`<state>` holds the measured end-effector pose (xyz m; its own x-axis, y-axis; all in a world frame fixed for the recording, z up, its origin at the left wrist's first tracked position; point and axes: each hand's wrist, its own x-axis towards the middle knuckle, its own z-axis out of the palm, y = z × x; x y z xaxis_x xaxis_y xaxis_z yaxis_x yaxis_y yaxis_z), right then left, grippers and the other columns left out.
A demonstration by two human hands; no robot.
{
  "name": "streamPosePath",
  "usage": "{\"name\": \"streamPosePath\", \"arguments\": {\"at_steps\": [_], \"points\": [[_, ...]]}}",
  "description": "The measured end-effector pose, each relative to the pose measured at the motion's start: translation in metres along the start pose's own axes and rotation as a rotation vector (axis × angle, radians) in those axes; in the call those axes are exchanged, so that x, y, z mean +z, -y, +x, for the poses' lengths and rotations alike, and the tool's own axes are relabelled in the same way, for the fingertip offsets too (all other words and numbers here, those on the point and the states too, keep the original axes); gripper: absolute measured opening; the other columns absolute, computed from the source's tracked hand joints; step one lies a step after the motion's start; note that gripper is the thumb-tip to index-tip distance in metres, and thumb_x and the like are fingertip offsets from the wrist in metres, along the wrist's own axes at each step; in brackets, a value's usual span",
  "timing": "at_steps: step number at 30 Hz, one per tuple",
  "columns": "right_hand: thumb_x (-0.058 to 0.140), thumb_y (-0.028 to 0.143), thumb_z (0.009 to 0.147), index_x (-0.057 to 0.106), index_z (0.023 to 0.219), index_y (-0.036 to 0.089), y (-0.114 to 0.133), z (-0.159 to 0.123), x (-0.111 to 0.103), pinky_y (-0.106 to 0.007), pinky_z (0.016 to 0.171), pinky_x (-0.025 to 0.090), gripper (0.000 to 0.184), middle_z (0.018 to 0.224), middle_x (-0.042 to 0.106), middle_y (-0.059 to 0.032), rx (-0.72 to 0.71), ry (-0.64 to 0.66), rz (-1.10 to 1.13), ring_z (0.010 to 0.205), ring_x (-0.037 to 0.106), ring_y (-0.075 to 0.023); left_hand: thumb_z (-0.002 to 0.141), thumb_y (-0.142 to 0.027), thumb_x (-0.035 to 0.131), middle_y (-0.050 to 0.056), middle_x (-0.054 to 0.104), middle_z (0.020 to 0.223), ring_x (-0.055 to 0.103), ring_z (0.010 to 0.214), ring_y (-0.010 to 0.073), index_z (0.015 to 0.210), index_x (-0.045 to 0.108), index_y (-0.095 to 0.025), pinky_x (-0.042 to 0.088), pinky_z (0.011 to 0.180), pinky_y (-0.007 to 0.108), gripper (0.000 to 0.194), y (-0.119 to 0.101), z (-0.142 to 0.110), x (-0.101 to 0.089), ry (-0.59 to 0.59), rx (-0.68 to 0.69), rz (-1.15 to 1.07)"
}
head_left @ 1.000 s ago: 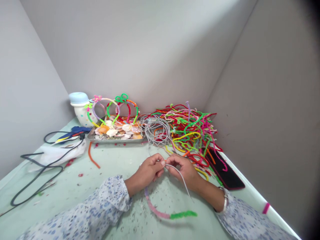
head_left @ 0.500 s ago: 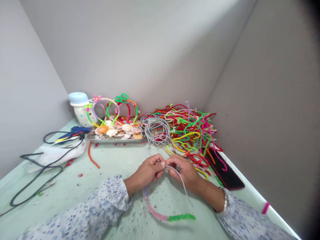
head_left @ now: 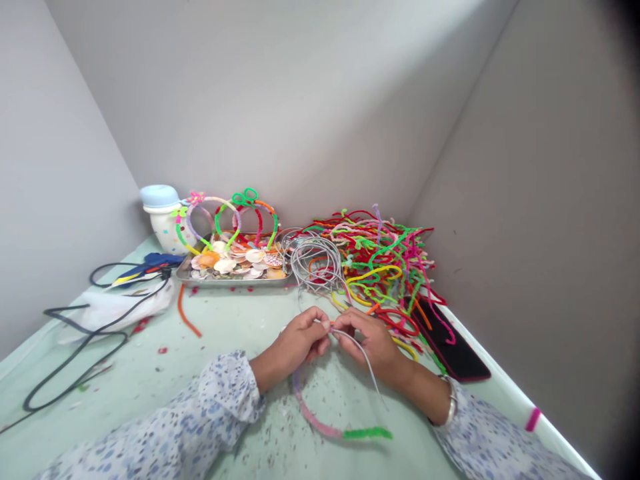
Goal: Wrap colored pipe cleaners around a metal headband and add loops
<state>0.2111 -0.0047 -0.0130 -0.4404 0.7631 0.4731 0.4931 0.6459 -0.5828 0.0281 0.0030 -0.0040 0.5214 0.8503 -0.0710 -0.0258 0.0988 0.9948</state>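
Note:
My left hand (head_left: pixel 300 339) is closed in a pinch on a grey wire (head_left: pixel 367 357) wrapped partly in fuzzy pipe cleaner. Its bare end curves down past my right hand (head_left: pixel 369 339), whose thumb and fingers are also pinched on it, close to the left fingertips. A bit of orange pipe cleaner (head_left: pixel 333 323) shows between the fingertips. Below the left hand hangs the wrapped length (head_left: pixel 320 427), purple, then pink, with a green end (head_left: pixel 367 433). The part inside the fingers is hidden.
A metal tray (head_left: pixel 240 283) of shells stands at the back, with colourful wrapped hoops on it. To its right lie a grey wire coil (head_left: pixel 316 263) and a pipe cleaner heap (head_left: pixel 385 247). Also here are red-handled scissors (head_left: pixel 400 321), a black phone-like slab (head_left: pixel 460 353) and a black cable (head_left: pixel 75 357).
Both hands keep nearly the same pinch, fingertips together. The hanging wrapped length has shifted slightly right, and the view has moved a little.

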Motion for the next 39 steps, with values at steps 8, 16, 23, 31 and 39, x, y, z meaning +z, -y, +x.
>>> {"name": "streamPosePath", "arguments": {"at_steps": [8, 16, 23, 31, 39], "points": [[0.054, 0.014, 0.083, 0.059, 0.089, 0.021, -0.0007, 0.0008, 0.0005, -0.029, 0.067, 0.044, 0.01, 0.081, 0.06, -0.0042, -0.048, -0.015, -0.043, 0.073, 0.055, -0.0171, 0.082, -0.025, 0.047, -0.007, 0.049, 0.049, 0.035, 0.036, 0.0059, 0.079, 0.044, -0.02, 0.026, 0.036, 0.016, 0.007, 0.0009, 0.0011, -0.0011, 0.016, -0.009, -0.018], [0.053, 0.013, 0.082, 0.06, 0.09, 0.019, -0.0004, -0.0002, 0.0008, -0.029, 0.066, 0.045, 0.012, 0.08, 0.062, -0.0057, -0.165, -0.041, -0.111, 0.073, 0.057, -0.0179, 0.08, -0.026, 0.049, -0.008, 0.047, 0.047, 0.033, 0.034, 0.0053, 0.076, 0.045, -0.019, 0.024, 0.034, 0.016, 0.008, -0.0007, 0.0019, -0.0008, 0.035, -0.034, -0.036], [0.053, 0.011, 0.084, 0.058, 0.096, 0.018, -0.0035, -0.0009, -0.0004, -0.03, 0.068, 0.047, 0.015, 0.084, 0.064, -0.0075, -0.318, -0.055, -0.216, 0.077, 0.058, -0.0185, 0.078, -0.027, 0.05, -0.008, 0.046, 0.046, 0.032, 0.034, 0.0053, 0.076, 0.045, -0.02, 0.022, 0.034, 0.016, 0.009, -0.0019, 0.0015, -0.0021, 0.051, -0.048, -0.041], [0.051, 0.01, 0.086, 0.057, 0.099, 0.016, -0.0035, -0.0001, -0.0034, -0.03, 0.067, 0.048, 0.016, 0.084, 0.066, -0.008, -0.43, -0.036, -0.338, 0.076, 0.058, -0.0184, 0.076, -0.027, 0.05, -0.008, 0.045, 0.046, 0.032, 0.034, 0.0054, 0.075, 0.045, -0.02, 0.023, 0.034, 0.016, 0.009, -0.0056, 0.0021, -0.0031, 0.079, -0.067, -0.014], [0.049, 0.011, 0.087, 0.058, 0.102, 0.015, -0.0043, -0.002, -0.0041, -0.03, 0.068, 0.049, 0.018, 0.087, 0.066, -0.0087, -0.476, -0.048, -0.415, 0.077, 0.059, -0.0189, 0.076, -0.024, 0.048, -0.008, 0.044, 0.047, 0.031, 0.035, 0.0059, 0.076, 0.046, -0.02, 0.022, 0.032, 0.016, 0.004, -0.0037, 0.0027, -0.0044, 0.088, -0.073, 0.003]]}}
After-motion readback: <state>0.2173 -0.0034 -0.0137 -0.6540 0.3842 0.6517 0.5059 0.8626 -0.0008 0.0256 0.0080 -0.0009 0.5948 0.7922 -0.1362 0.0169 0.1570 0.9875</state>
